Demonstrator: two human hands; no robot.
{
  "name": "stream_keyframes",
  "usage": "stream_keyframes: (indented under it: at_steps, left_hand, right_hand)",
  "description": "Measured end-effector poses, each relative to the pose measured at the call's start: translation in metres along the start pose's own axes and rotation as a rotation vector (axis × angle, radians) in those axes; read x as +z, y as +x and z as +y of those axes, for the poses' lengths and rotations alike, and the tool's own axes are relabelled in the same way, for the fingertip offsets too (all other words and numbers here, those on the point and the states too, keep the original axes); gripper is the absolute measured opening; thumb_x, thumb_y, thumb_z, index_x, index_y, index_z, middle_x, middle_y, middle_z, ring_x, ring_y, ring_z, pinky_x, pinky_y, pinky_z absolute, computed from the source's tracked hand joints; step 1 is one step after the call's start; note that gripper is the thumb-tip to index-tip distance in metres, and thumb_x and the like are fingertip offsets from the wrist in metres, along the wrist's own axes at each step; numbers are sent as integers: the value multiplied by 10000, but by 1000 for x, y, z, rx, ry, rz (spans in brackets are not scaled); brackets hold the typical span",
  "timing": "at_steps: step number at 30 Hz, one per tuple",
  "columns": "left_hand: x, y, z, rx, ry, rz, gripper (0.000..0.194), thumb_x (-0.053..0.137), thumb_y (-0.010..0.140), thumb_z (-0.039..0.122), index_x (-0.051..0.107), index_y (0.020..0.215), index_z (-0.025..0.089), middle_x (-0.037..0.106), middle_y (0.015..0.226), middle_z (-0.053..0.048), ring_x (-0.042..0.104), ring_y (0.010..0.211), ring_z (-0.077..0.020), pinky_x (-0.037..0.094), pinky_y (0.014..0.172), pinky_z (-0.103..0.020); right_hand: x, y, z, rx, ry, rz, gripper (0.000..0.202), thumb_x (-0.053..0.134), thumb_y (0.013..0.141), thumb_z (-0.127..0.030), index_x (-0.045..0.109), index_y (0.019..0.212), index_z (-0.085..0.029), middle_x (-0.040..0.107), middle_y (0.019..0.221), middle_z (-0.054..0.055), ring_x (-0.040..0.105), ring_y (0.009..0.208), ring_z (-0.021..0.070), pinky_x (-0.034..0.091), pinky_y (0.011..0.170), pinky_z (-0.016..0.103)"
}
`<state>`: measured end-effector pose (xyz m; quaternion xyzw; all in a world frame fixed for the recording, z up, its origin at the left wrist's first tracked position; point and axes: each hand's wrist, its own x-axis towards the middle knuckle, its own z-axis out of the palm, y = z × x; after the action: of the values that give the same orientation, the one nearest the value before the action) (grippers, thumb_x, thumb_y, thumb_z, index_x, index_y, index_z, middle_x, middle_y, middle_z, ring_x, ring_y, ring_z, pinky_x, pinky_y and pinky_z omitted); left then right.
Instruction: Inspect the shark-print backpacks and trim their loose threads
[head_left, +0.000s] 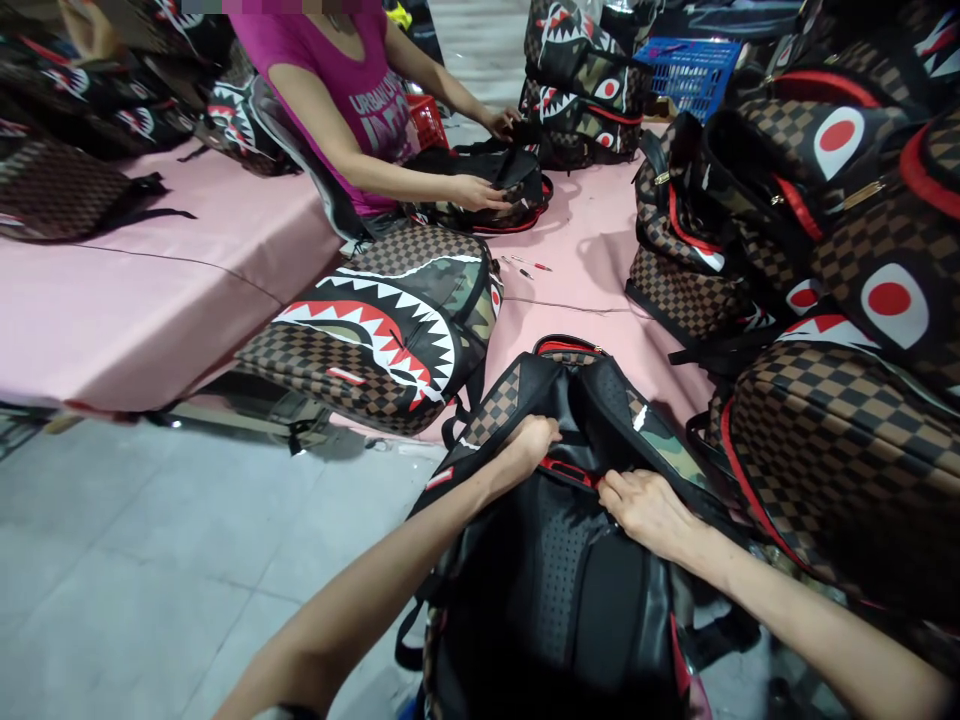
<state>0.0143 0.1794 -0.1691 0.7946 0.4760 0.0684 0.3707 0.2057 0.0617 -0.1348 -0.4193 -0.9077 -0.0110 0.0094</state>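
A black backpack [525, 590] stands in front of me with its padded back panel and shoulder straps towards me. Its upper parts show brown checks and camouflage. My left hand [534, 442] is closed on the backpack, just left of a red-lined opening [568, 472] high on the back panel. At the opening's right end, my right hand [643, 505] pinches the edge with curled fingers. The fingertips of both hands are partly hidden. Beyond my left hand, a checkered backpack with a shark-mouth print [375, 330] lies on the pink-covered table [570, 240].
Several checkered backpacks [840, 450] crowd the right side. Across the table, a person in a pink shirt [352, 110] has both hands on another backpack [480, 190]. Pens [517, 267] lie mid-table. A blue basket [686, 75] stands behind. Grey tiled floor [187, 540] lies at left.
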Motion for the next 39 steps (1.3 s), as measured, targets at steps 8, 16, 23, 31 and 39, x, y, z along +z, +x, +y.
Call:
stream_keyframes:
  at_steps: [8,16,23,31,39]
  left_hand:
    - [-37,7,9,-5,56,-264,270,594,703,461,705,774,225,672,691,19,584,675,-132,371,627,-199]
    - [-17,-15,10,97,172,-196,178,625,723,367,691,690,206,649,651,28,558,630,-111,337,586,-199]
    - [-8,-29,16,-128,136,41,299,438,847,355,613,741,137,539,555,16,451,488,-99,278,485,-217]
    - [-29,-16,17,-96,134,-222,212,537,776,360,694,854,240,665,687,32,580,672,-117,358,612,-191]
    - [-22,-13,8,5,248,-272,162,595,721,318,700,688,200,632,592,9,566,605,-123,363,564,-200]
  right_hand:
    - [3,1,0,20,-35,58,138,453,864,-99,552,785,-154,546,708,8,494,551,147,313,533,305]
    - [8,-2,-4,24,-26,50,121,454,859,-90,548,810,-149,547,742,17,513,602,151,340,561,299]
    - [11,-2,-13,23,-45,63,141,453,832,-49,556,801,-139,564,766,37,525,625,157,363,570,293]
    - [6,1,-14,33,-69,42,125,481,813,-47,566,799,-138,568,749,34,529,600,160,360,548,293]
    - [5,5,-9,60,-10,-1,133,460,848,-80,574,817,-142,572,738,24,540,591,157,364,544,294]
